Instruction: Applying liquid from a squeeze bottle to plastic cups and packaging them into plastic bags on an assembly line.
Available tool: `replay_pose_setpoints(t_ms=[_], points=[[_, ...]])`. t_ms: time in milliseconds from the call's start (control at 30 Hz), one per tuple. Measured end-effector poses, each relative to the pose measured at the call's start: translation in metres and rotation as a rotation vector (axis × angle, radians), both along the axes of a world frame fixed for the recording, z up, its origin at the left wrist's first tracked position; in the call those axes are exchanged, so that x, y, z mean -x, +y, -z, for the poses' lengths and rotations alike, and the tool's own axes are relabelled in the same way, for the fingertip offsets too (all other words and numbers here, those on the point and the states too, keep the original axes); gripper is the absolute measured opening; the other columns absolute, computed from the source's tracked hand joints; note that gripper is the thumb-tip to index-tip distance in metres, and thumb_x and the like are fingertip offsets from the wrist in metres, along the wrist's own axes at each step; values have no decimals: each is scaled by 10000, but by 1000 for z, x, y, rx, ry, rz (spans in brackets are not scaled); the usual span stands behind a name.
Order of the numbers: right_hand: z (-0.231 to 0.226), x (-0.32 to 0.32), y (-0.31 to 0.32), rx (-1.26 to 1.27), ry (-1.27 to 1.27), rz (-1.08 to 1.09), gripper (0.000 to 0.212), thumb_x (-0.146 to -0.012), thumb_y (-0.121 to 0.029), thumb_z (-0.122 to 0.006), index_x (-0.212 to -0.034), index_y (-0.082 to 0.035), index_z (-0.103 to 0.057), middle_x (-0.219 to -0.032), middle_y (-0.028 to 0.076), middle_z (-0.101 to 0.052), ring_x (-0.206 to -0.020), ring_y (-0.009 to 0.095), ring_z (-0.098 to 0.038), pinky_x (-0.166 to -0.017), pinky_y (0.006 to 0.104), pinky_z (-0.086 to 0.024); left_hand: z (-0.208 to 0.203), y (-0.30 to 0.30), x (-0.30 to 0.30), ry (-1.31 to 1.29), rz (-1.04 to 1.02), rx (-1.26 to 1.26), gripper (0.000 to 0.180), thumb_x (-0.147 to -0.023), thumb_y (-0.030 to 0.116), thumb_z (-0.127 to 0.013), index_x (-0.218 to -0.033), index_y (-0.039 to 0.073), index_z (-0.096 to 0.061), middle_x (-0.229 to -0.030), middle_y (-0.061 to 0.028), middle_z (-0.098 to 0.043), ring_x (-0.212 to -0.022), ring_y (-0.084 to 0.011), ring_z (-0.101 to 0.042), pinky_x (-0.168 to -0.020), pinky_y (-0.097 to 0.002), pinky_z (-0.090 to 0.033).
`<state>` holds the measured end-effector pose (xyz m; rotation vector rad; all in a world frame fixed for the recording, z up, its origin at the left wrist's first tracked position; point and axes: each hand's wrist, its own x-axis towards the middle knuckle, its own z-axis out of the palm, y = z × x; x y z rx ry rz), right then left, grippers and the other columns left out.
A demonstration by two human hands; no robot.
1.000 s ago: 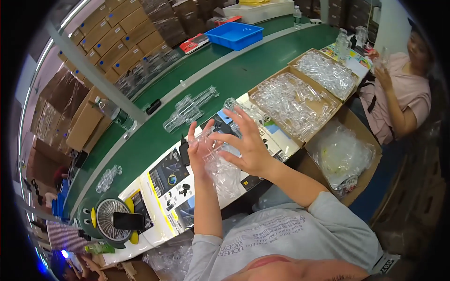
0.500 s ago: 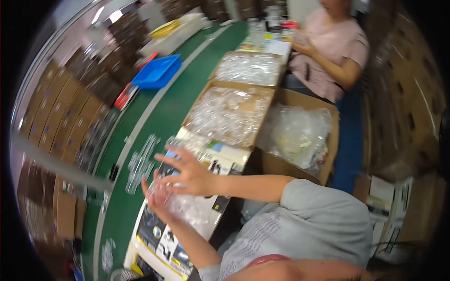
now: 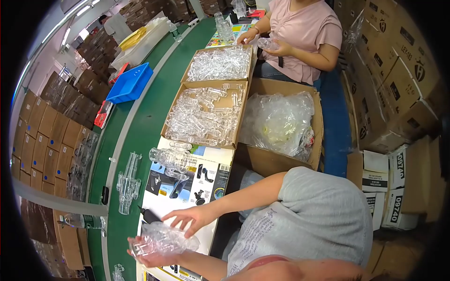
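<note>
Stacked brown cardboard cartons (image 3: 44, 140) stand beyond a long green desk (image 3: 152, 117), and its near edge is covered by a glossy white sheet printed with product pictures (image 3: 159, 199). Low over this sheet, the left hand (image 3: 152, 260) lies palm up, its fingers curled round a crinkled transparent plastic bag (image 3: 173, 239) that appears to hold a clear, hard piece. The right hand (image 3: 197, 218) grasps nothing; its fingers are spread above the bag, and whether their tips touch it I cannot tell. Just beside them lies a slim black object (image 3: 150, 215).

Farther along the sheet sits a small cluster of clear plastic pieces (image 3: 171, 161), near a shallow brown cardboard box (image 3: 241, 112) filled with similar pieces. On the bare green surface rests a clear, jointed tubular piece (image 3: 126, 185), well apart from a blue rectangular plastic tray (image 3: 129, 83). Past the boxes, a co-worker in a pink top (image 3: 304, 37) holds another clear piece (image 3: 268, 43).
</note>
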<state>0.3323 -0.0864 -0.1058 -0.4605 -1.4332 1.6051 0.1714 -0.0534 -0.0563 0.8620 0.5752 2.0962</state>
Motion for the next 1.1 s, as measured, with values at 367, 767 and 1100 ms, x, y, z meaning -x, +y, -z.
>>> replay_pose_setpoints(t_ms=[367,767,1100], points=[[20,27,-7,547,312,-400,563,-845,-155,-631,-1338,-91,-366,-972,40,-600,-886,101,-579,-743,245,-479,7,-11,47,324,-318,-381,457,-964,332,-292,-1358,106,-342,-1371,-155,-337,-1241,-286,-354,-1014,-421,-283],[10,27,-9,438,148,-224,406,-809,-95,-635,-1191,-44,-508,-1002,111,-617,-845,117,-598,-684,268,-506,3,-30,37,-1791,1661,-1181,436,-976,317,-261,-1336,107,-388,-1351,-112,-380,-1173,-293,-421,-993,-396,-293],[-54,-131,-33,-92,-206,510,152,-797,-82,-650,-939,-39,-614,-905,37,-632,-786,80,-581,-674,221,-474,-58,-25,72,-2244,2798,-142,195,-863,173,-420,-872,92,-597,-879,-41,-568,-836,-198,-558,-722,-343,-397]])
